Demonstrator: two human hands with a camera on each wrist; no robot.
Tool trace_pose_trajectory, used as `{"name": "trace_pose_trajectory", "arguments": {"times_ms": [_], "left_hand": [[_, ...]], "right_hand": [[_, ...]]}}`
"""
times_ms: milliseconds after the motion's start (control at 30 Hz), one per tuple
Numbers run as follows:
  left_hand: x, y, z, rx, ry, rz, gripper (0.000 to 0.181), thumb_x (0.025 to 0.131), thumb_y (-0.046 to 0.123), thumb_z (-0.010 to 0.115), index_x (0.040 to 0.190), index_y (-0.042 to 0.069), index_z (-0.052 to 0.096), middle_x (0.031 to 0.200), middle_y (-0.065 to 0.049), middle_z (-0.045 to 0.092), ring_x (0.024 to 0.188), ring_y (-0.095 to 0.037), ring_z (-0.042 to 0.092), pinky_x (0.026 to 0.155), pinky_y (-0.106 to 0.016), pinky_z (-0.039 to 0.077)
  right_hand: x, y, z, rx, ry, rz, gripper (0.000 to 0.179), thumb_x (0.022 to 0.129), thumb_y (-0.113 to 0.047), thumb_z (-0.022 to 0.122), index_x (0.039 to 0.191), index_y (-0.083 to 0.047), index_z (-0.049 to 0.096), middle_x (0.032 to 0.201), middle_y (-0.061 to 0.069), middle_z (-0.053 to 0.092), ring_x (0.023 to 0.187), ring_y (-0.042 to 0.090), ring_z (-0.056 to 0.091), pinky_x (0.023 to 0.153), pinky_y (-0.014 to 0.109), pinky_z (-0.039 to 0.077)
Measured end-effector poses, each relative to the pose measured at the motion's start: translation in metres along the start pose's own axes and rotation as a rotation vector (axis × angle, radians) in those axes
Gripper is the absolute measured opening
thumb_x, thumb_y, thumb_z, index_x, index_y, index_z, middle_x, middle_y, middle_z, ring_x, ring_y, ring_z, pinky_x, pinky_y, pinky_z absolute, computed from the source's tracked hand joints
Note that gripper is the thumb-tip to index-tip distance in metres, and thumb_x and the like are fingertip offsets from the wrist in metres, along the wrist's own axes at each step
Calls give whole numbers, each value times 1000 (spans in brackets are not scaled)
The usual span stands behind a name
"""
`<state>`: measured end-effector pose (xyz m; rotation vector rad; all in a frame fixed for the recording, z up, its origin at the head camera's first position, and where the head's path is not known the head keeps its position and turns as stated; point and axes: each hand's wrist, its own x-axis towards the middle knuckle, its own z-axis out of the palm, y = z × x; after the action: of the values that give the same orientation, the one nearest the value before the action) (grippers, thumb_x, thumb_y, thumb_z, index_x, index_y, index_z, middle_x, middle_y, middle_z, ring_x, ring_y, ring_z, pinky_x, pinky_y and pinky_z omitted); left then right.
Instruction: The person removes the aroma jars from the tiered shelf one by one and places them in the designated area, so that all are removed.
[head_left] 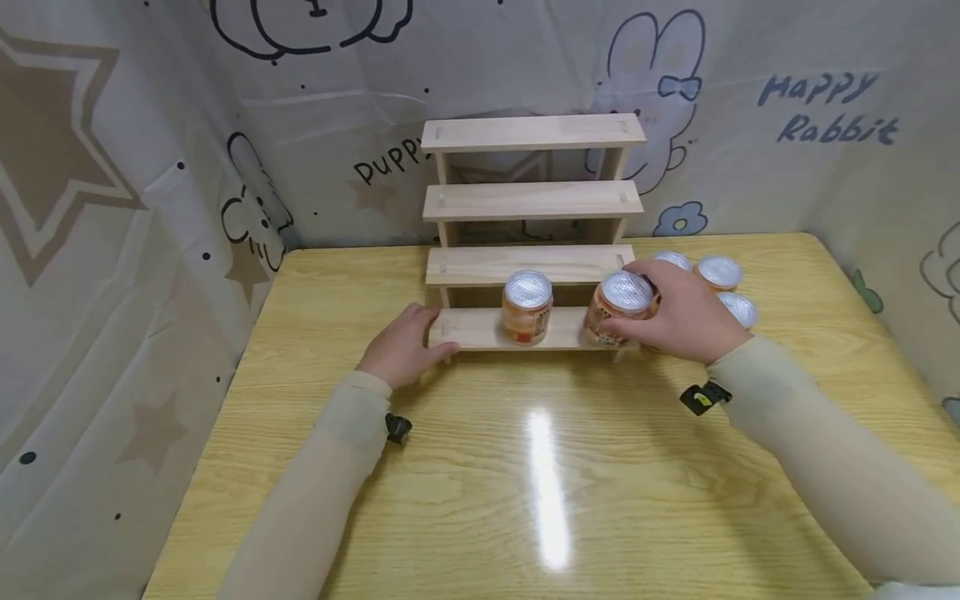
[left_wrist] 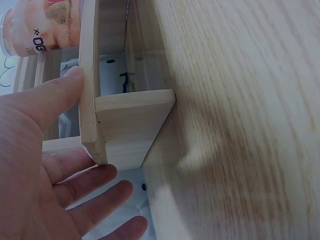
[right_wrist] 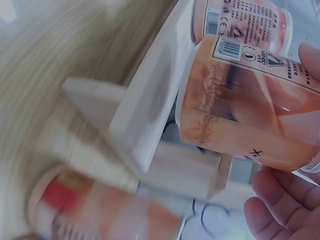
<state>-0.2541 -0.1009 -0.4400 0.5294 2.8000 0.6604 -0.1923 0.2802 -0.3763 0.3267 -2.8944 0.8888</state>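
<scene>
A light wooden four-step display rack [head_left: 534, 200] stands at the back of the table. My left hand [head_left: 403, 346] holds the left end of its lowest step, the thumb [left_wrist: 62, 92] on the board and the index finger by its end; the other fingers are spread. With my right hand [head_left: 686, 312] I grip an orange-labelled can [right_wrist: 250, 105] with a silver lid, near its top, over the right end of the lowest step. Whether its base fully rests on the board, I cannot tell. A similar can [head_left: 527, 308] stands upright in the middle of that step.
Several more silver-lidded cans [head_left: 718, 271] stand on the table right of the rack, partly behind my right hand. The wooden table [head_left: 480, 467] stretches in front. A printed cloth [head_left: 315, 125] hangs behind and along both sides.
</scene>
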Motion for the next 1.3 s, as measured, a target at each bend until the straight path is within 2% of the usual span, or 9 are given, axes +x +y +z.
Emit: {"name": "trace_pose_trajectory", "arguments": {"times_ms": [100, 300, 433, 633, 800, 1033, 1300], "left_hand": [[0, 1, 0, 4, -7, 2, 77, 95, 53, 65, 151, 4, 44, 138, -11, 51, 128, -30, 53, 106, -47, 46], [1, 1, 0, -1, -6, 1, 78, 95, 53, 65, 151, 4, 44, 138, -11, 51, 128, -30, 53, 106, -48, 46], [2, -1, 0, -4, -3, -1, 77, 95, 53, 65, 151, 4, 44, 138, -10, 51, 128, -30, 54, 106, -47, 46], [2, -1, 1, -12, -11, -6, 77, 95, 52, 65, 151, 4, 43, 137, -10, 51, 128, -29, 53, 107, -47, 45], [2, 1, 1, -8, -15, -5, 78, 95, 52, 65, 152, 3, 43, 136, -10, 51, 127, -30, 54, 106, -48, 46], [2, 0, 0, -1, -12, 1, 78, 96, 52, 65, 152, 3, 42, 136, -11, 51, 126, -30, 54, 106, -47, 46], [3, 1, 0, -7, -10, 0, 77, 95, 51, 66, 151, 2, 43, 136, -12, 52, 126, -30, 54, 106, -48, 46]], "right_hand": [[-16, 10, -10, -24, 13, 28, 82, 76, -54, 85, 134, -6, 56, 119, 13, 62, 100, 29, 62, 80, 49, 53], [-47, 32, -25, -54, 27, 72, 77, 76, -52, 86, 132, -6, 57, 117, 11, 62, 94, 27, 63, 73, 42, 53], [-60, 46, -29, -58, 30, 91, 77, 77, -49, 86, 132, -4, 57, 120, 14, 63, 98, 29, 63, 75, 43, 53], [-77, 62, -31, -46, 12, 161, 85, 77, -50, 86, 135, 3, 53, 129, 22, 58, 111, 37, 58, 86, 55, 48], [-92, 77, -31, -75, 32, 190, 84, 78, -50, 86, 132, 5, 54, 126, 24, 59, 110, 39, 57, 85, 57, 46], [-105, 95, -30, -96, 57, 242, 83, 79, -53, 83, 131, 5, 53, 124, 25, 59, 108, 40, 57, 83, 57, 45], [-110, 107, -27, -100, 54, 261, 81, 80, -52, 83, 128, 5, 54, 120, 25, 60, 106, 40, 58, 83, 56, 46]]}}
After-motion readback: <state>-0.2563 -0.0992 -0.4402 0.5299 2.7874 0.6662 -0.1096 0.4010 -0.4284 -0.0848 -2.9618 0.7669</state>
